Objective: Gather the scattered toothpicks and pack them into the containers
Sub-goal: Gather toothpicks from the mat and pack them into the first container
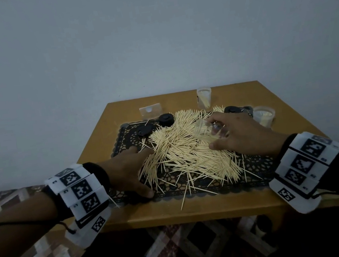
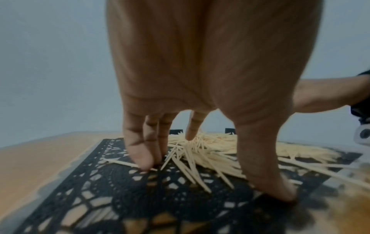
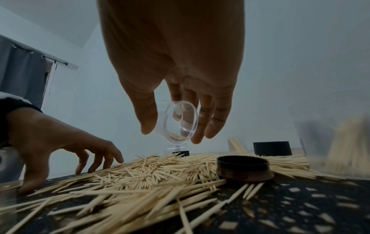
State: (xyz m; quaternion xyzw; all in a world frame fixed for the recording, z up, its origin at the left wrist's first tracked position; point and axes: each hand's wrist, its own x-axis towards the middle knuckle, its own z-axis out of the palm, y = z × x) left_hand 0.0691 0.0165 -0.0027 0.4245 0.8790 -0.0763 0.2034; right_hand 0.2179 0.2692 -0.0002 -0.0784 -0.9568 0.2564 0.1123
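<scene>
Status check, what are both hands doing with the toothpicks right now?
Left hand open, fingers pressing pile edge. Right hand holds empty clear container, tilted over toothpicks. Black lids beside pile.

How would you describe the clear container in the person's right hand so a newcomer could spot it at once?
Start at the black lace mat on the wooden table, then the toothpick pile on it. Above the pile's right side, the right hand holds an empty clear container tipped sideways; the other two clear containers stand upright holding toothpicks.
</scene>
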